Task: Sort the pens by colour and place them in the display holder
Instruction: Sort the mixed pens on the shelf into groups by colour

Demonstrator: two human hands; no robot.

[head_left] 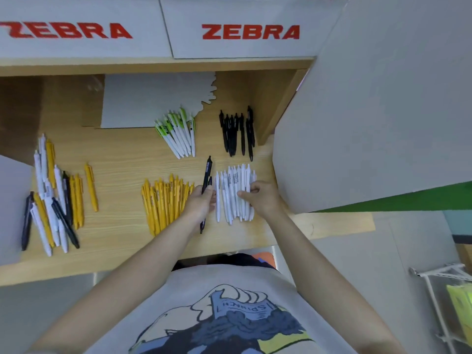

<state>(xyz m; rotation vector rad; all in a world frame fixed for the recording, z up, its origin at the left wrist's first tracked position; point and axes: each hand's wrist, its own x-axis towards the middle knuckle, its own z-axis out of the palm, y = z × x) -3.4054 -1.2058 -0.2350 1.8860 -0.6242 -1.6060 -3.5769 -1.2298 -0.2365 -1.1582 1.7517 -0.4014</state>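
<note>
Five groups of plastic click pens lie on the wooden bench (122, 154): all-white (235, 192), yellow (163, 200), black (236, 134), green-and-white (178, 134), one unsorted mix (51, 200).

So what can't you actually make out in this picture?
- Head view: print on the white pens, too small and blurred.
- The left hand covers the middle of the black pens it holds.
- No display holder shows.
- Left ZEBRA sign, cut by the edge.

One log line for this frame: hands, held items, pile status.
left hand: grips black pens | right hand: fingers on white pen pile | yellow pile: sorted | mixed pile: unsorted
</note>
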